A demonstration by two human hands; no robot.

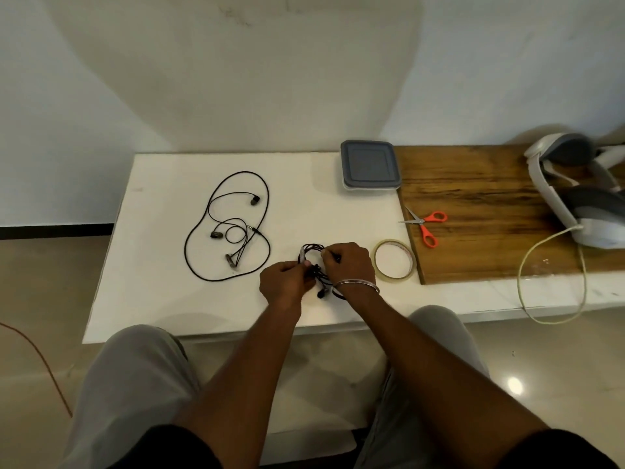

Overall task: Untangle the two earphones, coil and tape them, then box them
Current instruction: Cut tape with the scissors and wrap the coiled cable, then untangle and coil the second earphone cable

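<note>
My left hand (282,282) and right hand (350,265) are both closed on the coiled earphone (313,257), pinched at the near middle of the desk (162,299), where a pale strip that looks like tape wraps the left side of the loop. The risk I see is the coil springing open if either pinch eases before that strip is pressed down, or the tape catching a dangling earbud. The 2nd earphone (230,225) lies loose and uncoiled to the left, well apart, so it could snag if I sweep that way. The tape roll (394,258) sits just beside my right hand, the scissors (424,226) beyond it, and the lidded box (370,169) at the far edge. The desk is smooth white with a wooden board (490,211) on the right; a plain pale wall stands behind and glossy tile lies below.
</note>
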